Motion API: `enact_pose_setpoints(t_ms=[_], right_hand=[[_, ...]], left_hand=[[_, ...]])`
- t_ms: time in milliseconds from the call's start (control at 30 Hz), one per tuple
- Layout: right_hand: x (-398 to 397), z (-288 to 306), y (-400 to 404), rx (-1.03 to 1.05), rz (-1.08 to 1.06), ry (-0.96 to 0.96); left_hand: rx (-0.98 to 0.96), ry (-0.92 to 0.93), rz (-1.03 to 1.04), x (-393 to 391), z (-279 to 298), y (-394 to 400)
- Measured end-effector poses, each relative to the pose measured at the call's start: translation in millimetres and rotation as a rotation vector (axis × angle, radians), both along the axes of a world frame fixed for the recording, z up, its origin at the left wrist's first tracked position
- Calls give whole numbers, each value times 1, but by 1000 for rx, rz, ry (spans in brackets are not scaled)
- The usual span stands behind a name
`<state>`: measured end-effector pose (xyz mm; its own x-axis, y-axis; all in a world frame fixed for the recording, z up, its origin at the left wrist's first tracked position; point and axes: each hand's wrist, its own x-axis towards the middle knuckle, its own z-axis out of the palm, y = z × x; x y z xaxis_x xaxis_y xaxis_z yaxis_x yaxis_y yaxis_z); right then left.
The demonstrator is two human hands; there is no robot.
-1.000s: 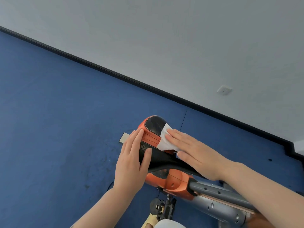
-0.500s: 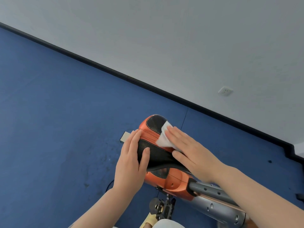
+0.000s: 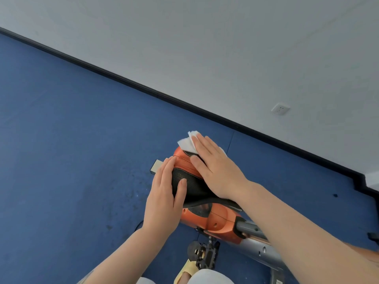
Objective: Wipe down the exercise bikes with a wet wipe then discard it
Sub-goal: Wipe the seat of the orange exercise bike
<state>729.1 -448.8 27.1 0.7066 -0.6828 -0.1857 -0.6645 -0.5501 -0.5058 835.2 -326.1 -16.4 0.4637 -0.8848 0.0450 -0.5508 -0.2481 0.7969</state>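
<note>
An orange and black bike saddle (image 3: 190, 185) sits in the lower middle of the head view, on an orange housing (image 3: 213, 220) and a grey frame tube (image 3: 260, 249). My right hand (image 3: 215, 167) lies flat on the saddle's far end and presses a white wet wipe (image 3: 187, 143) against it; the wipe sticks out past the fingertips over the saddle's tip. My left hand (image 3: 166, 193) grips the saddle's left side, thumb on the black perforated top.
Blue carpet (image 3: 82, 160) covers the floor up to a black skirting board (image 3: 205, 110) and a grey wall with a socket (image 3: 280, 109). A black pedal (image 3: 203, 253) hangs below the housing, above a yellow slipper (image 3: 186, 271). A grey foot bar end (image 3: 156, 166) shows left of the saddle.
My right hand has slid the wipe away from me along the saddle to its far tip. My left hand has stayed on the saddle's side.
</note>
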Motion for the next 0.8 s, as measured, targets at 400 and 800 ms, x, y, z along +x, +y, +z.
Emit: enact_pose_setpoints(t_ms=[400,800], right_hand=[[-23,-5,-10,43,99,-37],[1,1,-39,190,22,-101]], left_hand=[[44,65,9,0,6,11],[73,91,-13,5,9,13]])
